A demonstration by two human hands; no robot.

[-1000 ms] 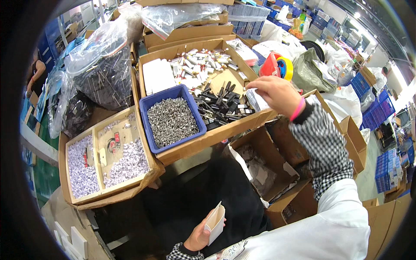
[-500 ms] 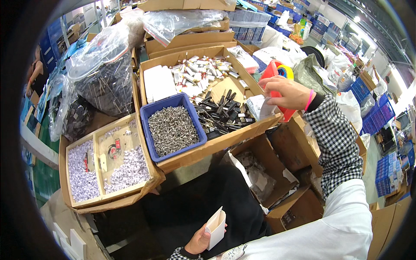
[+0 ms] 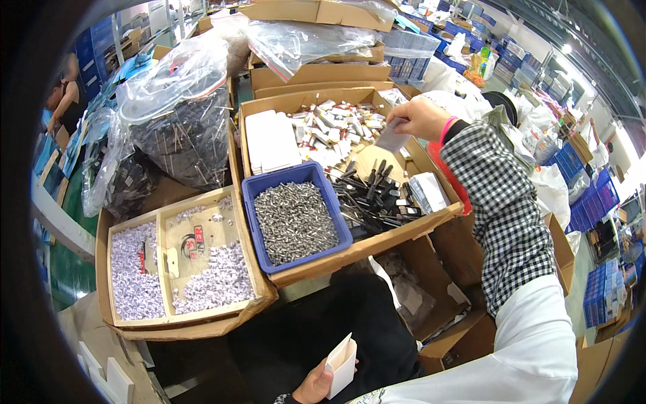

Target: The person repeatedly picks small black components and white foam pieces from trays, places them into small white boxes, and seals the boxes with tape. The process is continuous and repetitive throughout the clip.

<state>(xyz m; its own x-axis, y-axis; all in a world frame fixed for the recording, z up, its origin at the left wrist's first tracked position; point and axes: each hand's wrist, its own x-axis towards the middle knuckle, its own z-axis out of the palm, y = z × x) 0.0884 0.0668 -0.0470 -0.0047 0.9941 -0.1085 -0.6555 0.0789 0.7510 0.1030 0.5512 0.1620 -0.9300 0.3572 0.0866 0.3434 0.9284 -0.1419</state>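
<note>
My left hand, low in the view, is closed round a small white box whose top flap stands up. My right hand pinches a thin, greyish, see-through bag over the right part of a shallow cardboard box. Under and beside that hand are a heap of small white and silver pieces, a pile of black stick-like tools and a stack of white flat bags. A red container is partly hidden behind my right wrist.
A blue bin of small metal parts sits at the box's left front, below flat white boxes. Left of it, a wooden tray holds small white bits. Open cartons stand below right. A large plastic bag bulges at the back left.
My right hand has moved left from the red container to above the cardboard box and now holds the see-through bag. My left hand still holds the white box. The view has shifted slightly.
</note>
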